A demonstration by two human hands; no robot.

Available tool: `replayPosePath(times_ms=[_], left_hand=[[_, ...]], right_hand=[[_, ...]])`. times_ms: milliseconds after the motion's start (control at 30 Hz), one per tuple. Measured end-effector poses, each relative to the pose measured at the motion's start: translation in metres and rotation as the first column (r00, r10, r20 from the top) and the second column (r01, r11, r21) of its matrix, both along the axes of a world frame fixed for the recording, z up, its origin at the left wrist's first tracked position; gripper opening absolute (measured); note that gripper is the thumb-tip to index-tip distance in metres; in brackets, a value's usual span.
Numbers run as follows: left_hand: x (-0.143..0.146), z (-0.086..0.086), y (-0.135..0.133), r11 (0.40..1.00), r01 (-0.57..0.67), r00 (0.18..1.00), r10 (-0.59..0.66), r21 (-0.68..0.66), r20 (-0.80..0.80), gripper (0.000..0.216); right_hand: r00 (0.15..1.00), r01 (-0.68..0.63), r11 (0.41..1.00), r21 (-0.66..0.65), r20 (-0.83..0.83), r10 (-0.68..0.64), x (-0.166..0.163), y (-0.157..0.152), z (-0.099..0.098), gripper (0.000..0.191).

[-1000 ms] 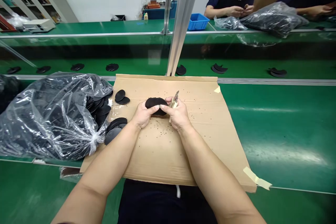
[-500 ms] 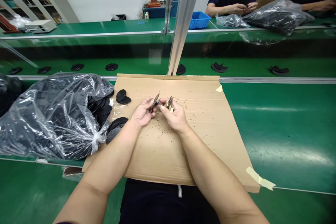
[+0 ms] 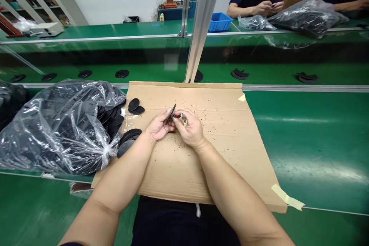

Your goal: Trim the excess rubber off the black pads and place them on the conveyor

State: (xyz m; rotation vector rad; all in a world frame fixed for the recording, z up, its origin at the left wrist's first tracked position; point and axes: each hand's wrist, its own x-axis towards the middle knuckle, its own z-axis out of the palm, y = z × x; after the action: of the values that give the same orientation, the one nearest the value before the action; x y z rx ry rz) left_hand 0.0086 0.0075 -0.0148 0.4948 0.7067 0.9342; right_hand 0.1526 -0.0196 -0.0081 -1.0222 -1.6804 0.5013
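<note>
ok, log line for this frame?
left hand: grips black disc edge-on | right hand: holds small cutter at disc | surface: cardboard sheet

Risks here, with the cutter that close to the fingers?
1. The small cutter in the right hand works right beside the left hand fingertips pinching the black disc edge-on: a nick is possible.
2. Trimmed bits litter the cardboard sheet and may cling to finished discs.
</note>
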Motion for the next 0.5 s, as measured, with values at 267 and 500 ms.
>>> replayPosePath(times_ms=[267, 500], left_hand=[[0.0004, -0.0063, -0.0019, 0.996, 0.041, 0.999, -0.040, 0.076, -0.006, 0.038], [0.0000, 0.0012, 0.0014, 0.964, -0.222, 0.973, 0.228, 0.147, -0.030, 0.038]], right_hand=[[0.997, -0.031, 0.998, 0.059, 0.067, 0.027, 0.0000, 0.0001, -0.0002, 0.016], [0.989, 0.087, 0.996, 0.012, -0.120, -0.084, -0.0043, 0.0026, -0.0078, 0.014]])
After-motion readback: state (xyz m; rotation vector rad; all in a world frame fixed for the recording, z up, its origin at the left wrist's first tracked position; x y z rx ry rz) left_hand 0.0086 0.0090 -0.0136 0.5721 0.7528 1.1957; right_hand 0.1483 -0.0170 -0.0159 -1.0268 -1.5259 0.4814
